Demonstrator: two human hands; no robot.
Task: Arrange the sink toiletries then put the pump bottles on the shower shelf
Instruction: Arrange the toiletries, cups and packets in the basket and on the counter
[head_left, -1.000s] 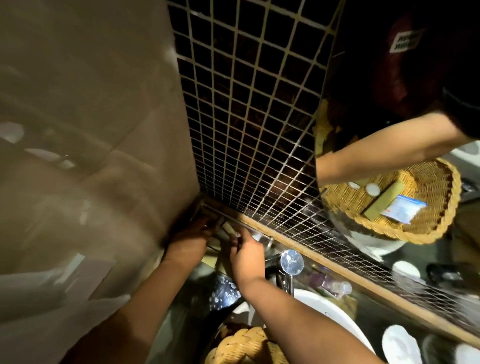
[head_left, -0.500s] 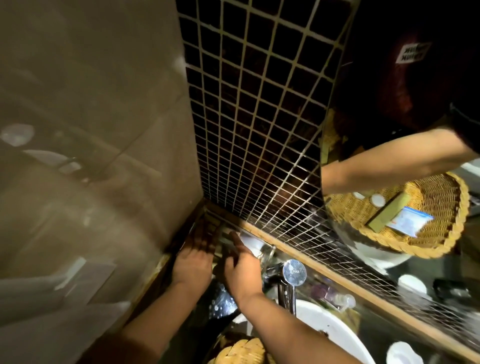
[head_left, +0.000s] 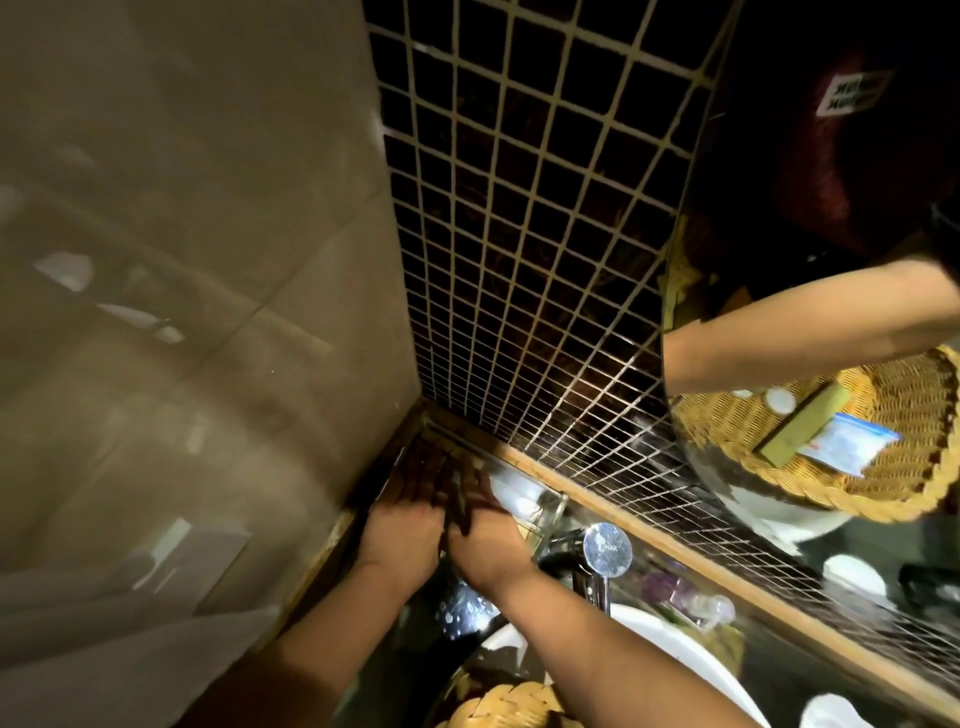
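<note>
My left hand: fingers stretched flat into the dark counter corner, holding nothing I can see.
My right hand: just beside it, fingers in shadow; I cannot tell its grip.
Small clear plastic bottle: lying right of the round-topped chrome tap, apart from both hands.

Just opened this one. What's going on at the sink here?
A person reaches with both hands into the dark corner behind the chrome tap, where the beige wall meets the mosaic tiles. The left hand and right hand sit side by side, next to a pale object. It is too dark and blurred to tell what the fingers hold. A wicker basket sits nearer, by the white basin.
</note>
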